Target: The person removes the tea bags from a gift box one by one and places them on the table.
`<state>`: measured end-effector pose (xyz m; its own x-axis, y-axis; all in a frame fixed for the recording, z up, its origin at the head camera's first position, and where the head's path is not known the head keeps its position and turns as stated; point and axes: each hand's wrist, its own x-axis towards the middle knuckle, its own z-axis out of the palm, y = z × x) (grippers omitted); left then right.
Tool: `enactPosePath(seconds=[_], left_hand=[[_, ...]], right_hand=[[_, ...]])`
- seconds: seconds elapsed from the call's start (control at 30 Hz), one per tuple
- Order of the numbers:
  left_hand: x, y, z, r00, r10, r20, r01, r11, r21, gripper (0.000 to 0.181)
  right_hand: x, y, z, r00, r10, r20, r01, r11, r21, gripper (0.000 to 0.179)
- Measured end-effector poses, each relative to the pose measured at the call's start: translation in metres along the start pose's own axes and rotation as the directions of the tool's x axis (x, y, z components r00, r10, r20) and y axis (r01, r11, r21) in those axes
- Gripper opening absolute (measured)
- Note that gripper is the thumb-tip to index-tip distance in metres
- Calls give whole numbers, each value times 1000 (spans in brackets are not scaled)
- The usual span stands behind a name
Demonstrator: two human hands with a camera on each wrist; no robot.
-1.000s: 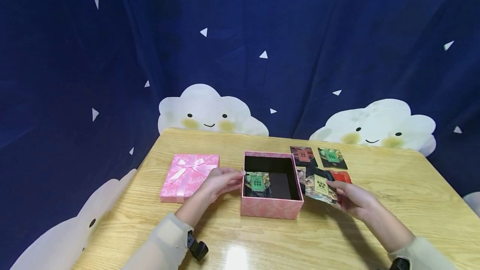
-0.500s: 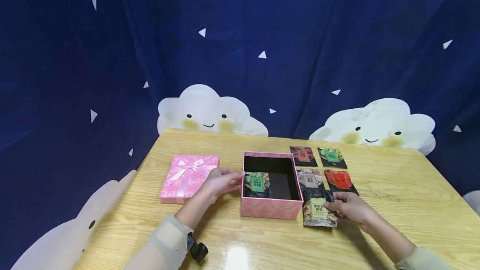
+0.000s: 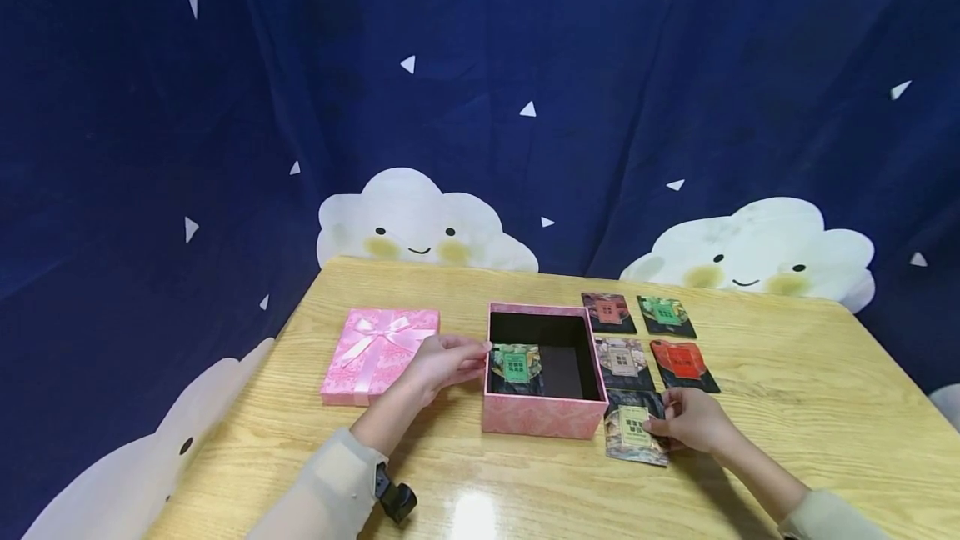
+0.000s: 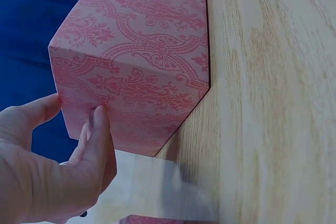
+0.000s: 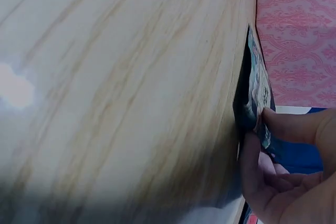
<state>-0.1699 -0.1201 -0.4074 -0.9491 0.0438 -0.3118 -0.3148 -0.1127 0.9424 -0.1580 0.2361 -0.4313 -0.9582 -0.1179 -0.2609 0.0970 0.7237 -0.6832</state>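
Observation:
My right hand [image 3: 693,422] pinches a flat sachet [image 3: 632,427] with a cream-yellow label by its right edge, just right of the box. In the right wrist view the sachet [image 5: 257,90] is seen nearly edge-on, low over the table, thumb on its printed face and fingers beneath. My left hand [image 3: 444,367] touches the left side of an open pink patterned box [image 3: 542,417]. The left wrist view shows one fingertip at the box's rim and other fingers against its outer wall [image 4: 131,87]. Inside the black-lined box lies a green-labelled sachet [image 3: 516,368].
Beyond the held sachet lie a dark red sachet [image 3: 608,312], a green one [image 3: 666,317], a pale mauve one [image 3: 624,362] and a bright red one [image 3: 684,365]. A pink lid with a ribbon bow [image 3: 381,355] sits left of the box on the wooden table [image 3: 795,373].
My right hand has brought the yellow-labelled sachet down and toward me, off the mauve and red sachets, which now show fully. My left hand and the box have stayed put.

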Motion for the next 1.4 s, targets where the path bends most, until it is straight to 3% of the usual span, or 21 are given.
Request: enactPosePath(seconds=[0.13,0.23,0.43,0.63,0.9,1.07,1.2,1.4], left_hand=[[1,0,1,1000,-3,0,3,1000,3,23],[2,0,1,1000,-3,0,3,1000,5,22],[1,1,0,1000,-4,-2,4,1000,6,23],[1,2,0,1000,4,2,-4,1000,1,23],[0,1,1,1000,2,2,-2,1000,17,21],[-1,1,1,1000,0,-2,0,1000,15,23],[-2,1,1,1000,9,2,-9,1000,16,22],[0,-1,1,1000,5,-4,-5,1000,14,19]], right_hand=[[-1,-3,0,995,-55,-79,40,983,-178,38],[-3,-4,-2,990,-93,-101,66,968,-243,45],[-4,-6,-4,986,-117,-120,85,965,-247,55],[-3,-11,-12,980,-150,-128,113,959,-260,42],[0,-25,-30,992,-105,-73,89,976,-197,32],[3,-38,-41,996,-84,0,84,995,-48,36],[8,-50,-48,993,-85,79,79,994,79,40],[12,-71,-53,977,-126,169,100,983,154,47]])
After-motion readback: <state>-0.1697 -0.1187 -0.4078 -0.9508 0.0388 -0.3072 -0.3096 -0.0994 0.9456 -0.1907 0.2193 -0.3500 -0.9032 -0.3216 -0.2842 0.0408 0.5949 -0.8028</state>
